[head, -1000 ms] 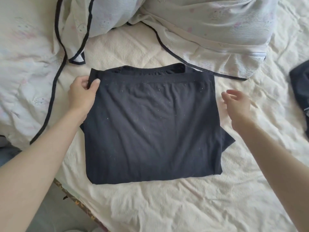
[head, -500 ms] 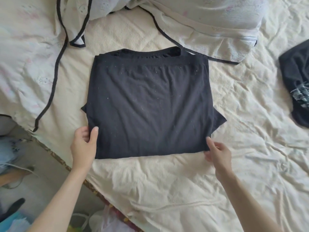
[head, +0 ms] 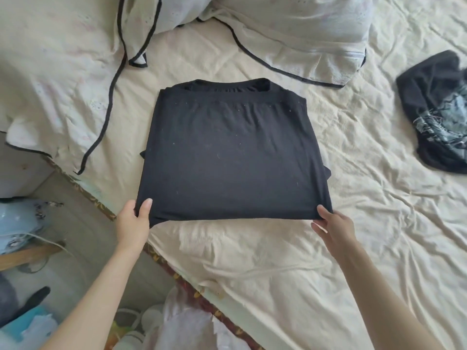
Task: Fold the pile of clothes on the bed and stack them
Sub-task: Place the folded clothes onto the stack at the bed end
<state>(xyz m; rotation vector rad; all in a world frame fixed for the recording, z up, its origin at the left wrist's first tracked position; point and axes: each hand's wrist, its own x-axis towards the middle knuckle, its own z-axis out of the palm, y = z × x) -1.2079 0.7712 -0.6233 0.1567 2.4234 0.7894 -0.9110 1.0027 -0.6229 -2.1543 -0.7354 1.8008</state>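
Note:
A black shirt, folded into a rough rectangle, lies on the cream bed sheet in the middle of the view, neckline at the far side. My left hand pinches its near left corner, thumb on top of the cloth. My right hand pinches the near right corner. The near edge is lifted slightly off the sheet. A second black garment with a pale print lies crumpled at the right edge of the bed.
A pale quilt with black piping is bunched along the far and left side, next to a pillow. The bed's edge runs diagonally at lower left; beyond it the floor holds plastic bags and other clutter.
Both hands came from the shirt's far corners down to its near corners and took hold of them. The near edge has risen a little. The view has shifted back.

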